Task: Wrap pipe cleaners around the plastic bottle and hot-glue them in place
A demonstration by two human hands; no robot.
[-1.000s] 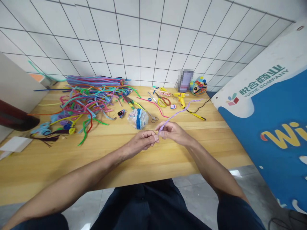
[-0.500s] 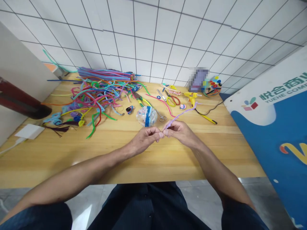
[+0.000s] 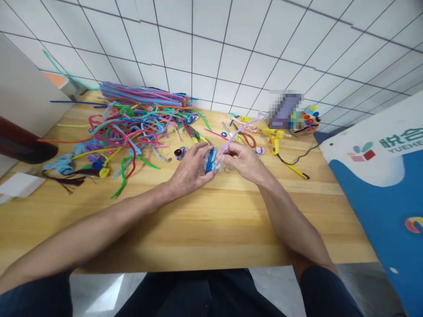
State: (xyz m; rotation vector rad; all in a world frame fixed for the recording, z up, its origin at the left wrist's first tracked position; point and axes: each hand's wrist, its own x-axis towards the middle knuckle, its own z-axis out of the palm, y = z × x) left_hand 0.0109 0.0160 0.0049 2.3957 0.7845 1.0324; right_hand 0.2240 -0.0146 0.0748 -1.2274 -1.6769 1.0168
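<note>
My left hand (image 3: 191,171) is closed over a small white ball wrapped with a blue band (image 3: 210,161) on the wooden table (image 3: 198,220). My right hand (image 3: 243,162) pinches the near end of a lilac pipe cleaner (image 3: 240,131), right beside the ball. The pipe cleaner slants up and away to the right. Both hands nearly touch over the ball, which is mostly hidden by my fingers.
A heap of coloured pipe cleaners (image 3: 132,127) covers the table's back left. Scissors (image 3: 243,136), a yellow glue gun (image 3: 274,138) with its cable, and a colourful round toy (image 3: 306,121) lie at the back right. A blue and white board (image 3: 380,176) leans at the right.
Both hands moved forward from the open table to the ball. My left hand let go of the pipe cleaner's end and took hold of the ball; my right hand kept the pipe cleaner.
</note>
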